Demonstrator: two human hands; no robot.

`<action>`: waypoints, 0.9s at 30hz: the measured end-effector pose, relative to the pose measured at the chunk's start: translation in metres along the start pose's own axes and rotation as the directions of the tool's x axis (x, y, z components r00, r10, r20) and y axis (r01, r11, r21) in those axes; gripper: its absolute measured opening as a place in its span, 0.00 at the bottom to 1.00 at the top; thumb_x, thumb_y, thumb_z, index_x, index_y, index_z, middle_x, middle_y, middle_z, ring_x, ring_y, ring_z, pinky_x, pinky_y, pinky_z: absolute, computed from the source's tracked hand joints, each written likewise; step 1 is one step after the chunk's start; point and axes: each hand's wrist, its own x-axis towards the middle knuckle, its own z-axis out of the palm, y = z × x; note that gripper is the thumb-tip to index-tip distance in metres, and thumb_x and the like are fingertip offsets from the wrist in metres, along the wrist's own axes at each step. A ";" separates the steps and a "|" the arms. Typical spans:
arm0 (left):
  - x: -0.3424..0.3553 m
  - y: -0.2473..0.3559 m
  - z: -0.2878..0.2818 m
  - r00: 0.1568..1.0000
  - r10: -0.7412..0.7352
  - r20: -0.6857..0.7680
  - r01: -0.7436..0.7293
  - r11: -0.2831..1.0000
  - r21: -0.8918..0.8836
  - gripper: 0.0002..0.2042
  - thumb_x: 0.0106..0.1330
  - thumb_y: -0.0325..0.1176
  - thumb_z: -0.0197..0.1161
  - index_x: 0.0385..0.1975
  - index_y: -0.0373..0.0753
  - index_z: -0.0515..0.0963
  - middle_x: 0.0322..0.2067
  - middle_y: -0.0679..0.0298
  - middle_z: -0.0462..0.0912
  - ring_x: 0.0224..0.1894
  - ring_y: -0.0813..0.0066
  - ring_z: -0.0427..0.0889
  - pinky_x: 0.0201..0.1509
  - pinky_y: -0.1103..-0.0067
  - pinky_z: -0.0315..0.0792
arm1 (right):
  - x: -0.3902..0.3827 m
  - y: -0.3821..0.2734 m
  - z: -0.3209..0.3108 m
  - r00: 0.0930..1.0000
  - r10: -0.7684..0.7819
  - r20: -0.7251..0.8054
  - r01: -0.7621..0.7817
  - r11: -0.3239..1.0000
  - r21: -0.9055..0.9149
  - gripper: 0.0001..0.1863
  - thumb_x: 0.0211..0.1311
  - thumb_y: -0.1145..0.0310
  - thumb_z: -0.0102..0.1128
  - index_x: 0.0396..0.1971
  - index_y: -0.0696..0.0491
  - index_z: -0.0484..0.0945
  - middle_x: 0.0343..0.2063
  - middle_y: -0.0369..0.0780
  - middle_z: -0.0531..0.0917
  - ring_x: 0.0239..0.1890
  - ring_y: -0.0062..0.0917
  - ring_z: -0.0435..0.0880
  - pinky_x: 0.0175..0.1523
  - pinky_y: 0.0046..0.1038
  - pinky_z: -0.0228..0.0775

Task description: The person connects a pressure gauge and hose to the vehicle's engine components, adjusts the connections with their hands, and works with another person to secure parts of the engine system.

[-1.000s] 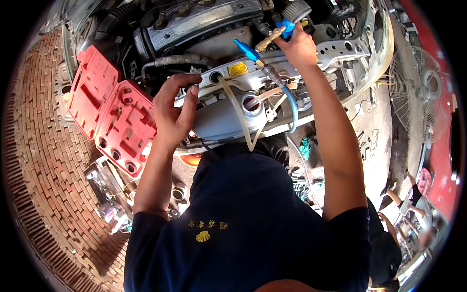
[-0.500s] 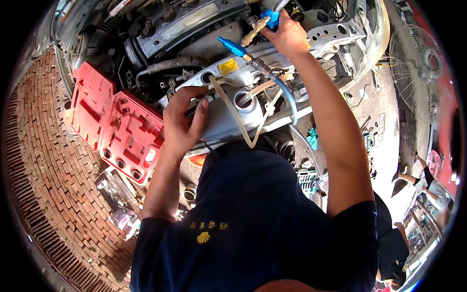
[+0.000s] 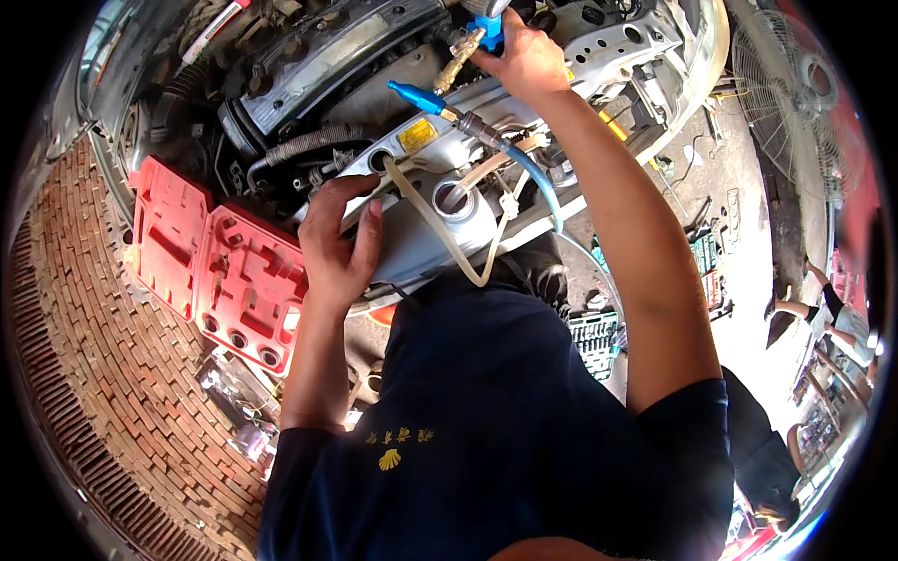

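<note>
My R hand (image 3: 528,65), btwn 12 and 1 o'clock, is wrapped on the blue-and-brass fitting (image 3: 489,33); its far fingertips are hidden. L hand (image 3: 339,238), approx 10 o'clock, is relaxed: thumb well apart from curved fingers, nothing gripped, near the edge of the front crossmember; can't tell if the fingertips touch it. The grey-white bottle (image 3: 402,241) sits approx 11, just beside my L thumb, its uncapped mouth at 12, reddish inside, w/ a pale tube (image 3: 486,171) running in; liquid level can't be seen. A clear hose (image 3: 481,280) loops in front of the bottle from a hole in the crossmember. A blue hose (image 3: 535,182) hangs at 1 from the blue nozzle (image 3: 418,97). Red plastic case (image 3: 245,276) at 9, lid folded back, moulded recesses showing, three round holes along the lower edge. Green tool tray (image 3: 596,334) at approx 4, lots of small pcs in it, too small to ID. Labels: yellow sticker (image 3: 417,136) on the crossmember at 12, print too small to read; white tube (image 3: 213,35) w/ red end, btwn 10 and 11, has markings, illegible; yellow emblem (image 3: 390,459) plus a short line of characters on my navy shirt (image 3: 524,421), btwn 6 and 7.
</note>
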 end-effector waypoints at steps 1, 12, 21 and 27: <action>0.003 0.001 -0.002 0.999 -0.043 -0.005 0.043 0.999 -0.028 0.09 0.69 0.26 0.65 0.46 0.33 0.84 0.42 0.53 0.87 0.45 0.59 0.87 0.53 0.71 0.77 | 0.002 0.013 0.010 0.998 -0.040 -0.040 0.039 0.999 -0.024 0.36 0.59 0.45 0.71 0.60 0.54 0.75 0.39 0.53 0.89 0.44 0.51 0.89 0.52 0.48 0.81; 0.073 0.002 -0.006 0.989 0.085 -0.121 -0.114 0.960 -0.255 0.10 0.77 0.25 0.60 0.53 0.29 0.81 0.49 0.57 0.88 0.54 0.71 0.84 0.63 0.76 0.74 | 0.002 0.012 0.004 0.999 -0.042 0.007 0.042 0.997 -0.069 0.33 0.60 0.40 0.70 0.55 0.50 0.73 0.39 0.50 0.90 0.44 0.48 0.90 0.52 0.46 0.83; 0.248 0.070 0.073 0.896 0.436 -0.081 -0.437 0.838 -0.327 0.19 0.82 0.39 0.50 0.41 0.30 0.84 0.36 0.57 0.88 0.40 0.66 0.87 0.52 0.71 0.78 | -0.004 0.008 -0.009 0.994 -0.051 0.095 0.050 0.999 0.017 0.30 0.65 0.45 0.69 0.55 0.52 0.73 0.41 0.48 0.90 0.47 0.45 0.90 0.52 0.45 0.82; 0.281 0.037 0.094 0.834 0.245 0.494 -0.037 0.919 -0.393 0.24 0.84 0.42 0.47 0.32 0.28 0.81 0.33 0.52 0.86 0.37 0.64 0.86 0.51 0.71 0.79 | -0.005 0.006 -0.009 0.993 -0.093 0.071 0.089 0.994 0.059 0.27 0.65 0.49 0.70 0.53 0.52 0.73 0.39 0.47 0.90 0.45 0.44 0.90 0.50 0.44 0.83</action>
